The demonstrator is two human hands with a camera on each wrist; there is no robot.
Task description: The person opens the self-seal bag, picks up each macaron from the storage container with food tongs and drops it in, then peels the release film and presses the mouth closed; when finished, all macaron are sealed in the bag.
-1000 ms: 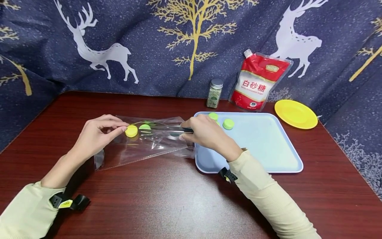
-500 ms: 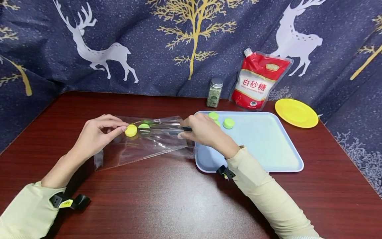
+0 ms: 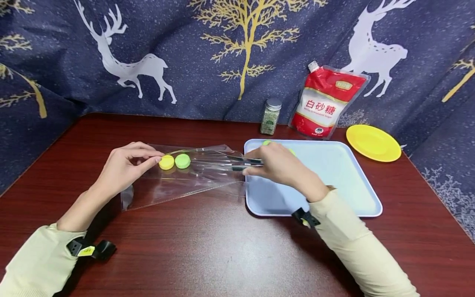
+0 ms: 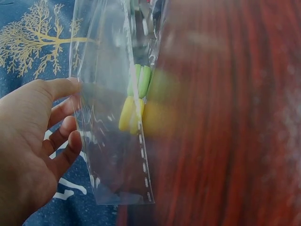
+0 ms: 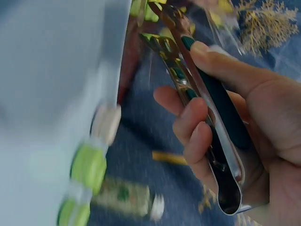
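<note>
My left hand (image 3: 124, 169) pinches the edge of a clear plastic bag (image 3: 208, 181) lying lengthwise on the table. Inside the bag a yellow macaron (image 3: 166, 162) and a green macaron (image 3: 182, 161) sit side by side, just beyond those fingertips; the left wrist view shows both on edge through the film (image 4: 139, 81). My right hand (image 3: 283, 166) grips metal tongs (image 5: 221, 108) with dark green handle pads. The tongs' arms stand slightly apart, and their front ends overlap the bag's right-hand end in the head view. No macaron shows between them.
A light blue tray (image 3: 326, 177) lies partly under my right hand. Green macarons (image 5: 88, 167) and a pale one (image 5: 106, 125) line its far side. Behind stand a spice jar (image 3: 271, 116) and a red sugar pouch (image 3: 326, 101); a yellow plate (image 3: 373, 142) lies at right.
My right hand has drawn the tongs rightward towards the tray, away from the green macaron, which stays beside the yellow one. The left hand keeps its hold on the bag.
</note>
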